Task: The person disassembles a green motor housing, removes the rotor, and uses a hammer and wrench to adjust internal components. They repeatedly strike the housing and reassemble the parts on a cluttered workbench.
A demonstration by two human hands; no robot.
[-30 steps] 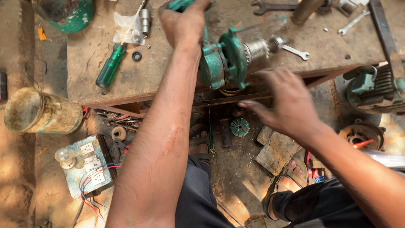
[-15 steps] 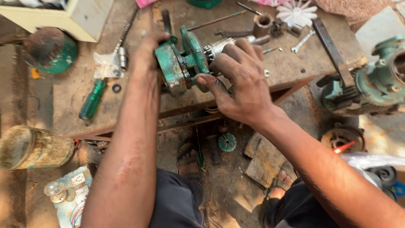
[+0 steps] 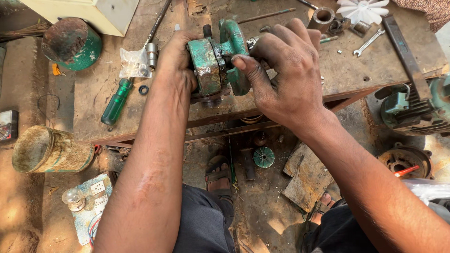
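From the head view I see my left hand (image 3: pixel 176 58) closed in a firm grip on the green motor housing (image 3: pixel 213 58), which sits at the near edge of the wooden surface (image 3: pixel 93 98). My right hand (image 3: pixel 286 77) wraps its other end, thumb pressed to the casting. I judge it mid-job: wrench (image 3: pixel 369 42), screwdriver (image 3: pixel 116 102) and white fan (image 3: pixel 363 9) lie unused.

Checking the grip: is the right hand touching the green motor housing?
Touching. The head view shows the right hand wrapped over the green motor housing, thumb pressed against it.

Green screwdriver (image 3: pixel 116 102), spanner (image 3: pixel 369 42), white fan (image 3: pixel 362 8), tin (image 3: pixel 50 151).
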